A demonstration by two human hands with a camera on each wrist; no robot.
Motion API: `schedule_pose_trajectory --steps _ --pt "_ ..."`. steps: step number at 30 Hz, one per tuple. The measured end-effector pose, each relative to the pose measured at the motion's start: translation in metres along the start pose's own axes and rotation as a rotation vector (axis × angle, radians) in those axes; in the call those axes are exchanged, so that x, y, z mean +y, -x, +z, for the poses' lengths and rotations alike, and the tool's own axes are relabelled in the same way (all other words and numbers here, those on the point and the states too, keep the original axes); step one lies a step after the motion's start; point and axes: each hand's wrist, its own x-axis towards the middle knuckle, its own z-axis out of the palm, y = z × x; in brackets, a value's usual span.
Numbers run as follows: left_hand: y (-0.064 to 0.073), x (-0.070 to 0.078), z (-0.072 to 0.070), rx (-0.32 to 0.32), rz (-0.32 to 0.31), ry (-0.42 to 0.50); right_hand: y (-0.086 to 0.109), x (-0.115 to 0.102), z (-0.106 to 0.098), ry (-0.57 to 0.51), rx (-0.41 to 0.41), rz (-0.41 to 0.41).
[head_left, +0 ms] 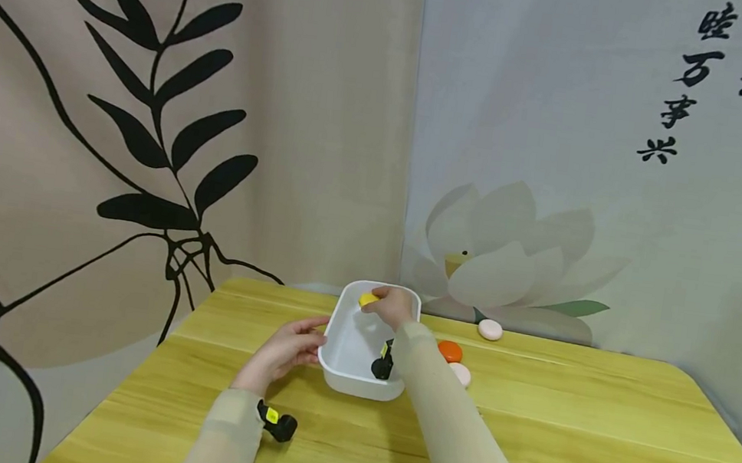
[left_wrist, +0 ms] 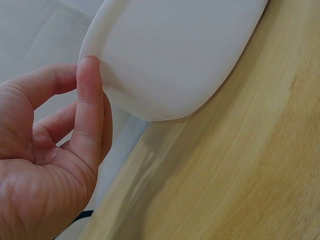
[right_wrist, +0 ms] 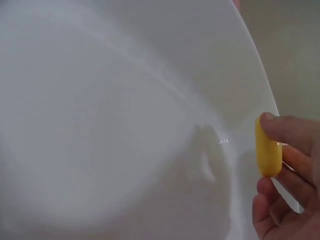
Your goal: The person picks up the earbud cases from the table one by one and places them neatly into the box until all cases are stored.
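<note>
A white rectangular plastic tub [head_left: 351, 345] with rounded corners stands near the back of the wooden table. Inside its far end, my right hand [head_left: 392, 307] pinches a thick yellow disc [right_wrist: 269, 147] between thumb and fingers. The right wrist view shows that disc edge-on, beside the tub's wall and above its floor. My left hand [head_left: 287, 349] touches the tub's left side, its fingertips [left_wrist: 90, 67] right at the rim. To the right of the tub lie an orange disc [head_left: 450, 351] and a pale pink disc [head_left: 461, 374], partly behind my right forearm.
Another pale pink disc [head_left: 489, 329] lies near the table's back edge. Behind the wooden table [head_left: 597, 429] hangs a printed cloth backdrop [head_left: 326, 141]. Each wrist carries a small black camera [head_left: 280, 427]; the right one overlaps the tub's inside in the head view.
</note>
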Motion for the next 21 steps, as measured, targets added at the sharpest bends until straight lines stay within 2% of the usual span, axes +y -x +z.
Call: schedule_pose_trajectory --steps 12,21 --pt "0.000 -0.001 0.000 -0.004 0.006 0.004 -0.003 0.011 0.010 -0.020 0.016 -0.024" --pt "-0.001 0.000 -0.001 0.004 -0.002 -0.001 -0.003 0.009 0.010 0.039 0.015 -0.015"
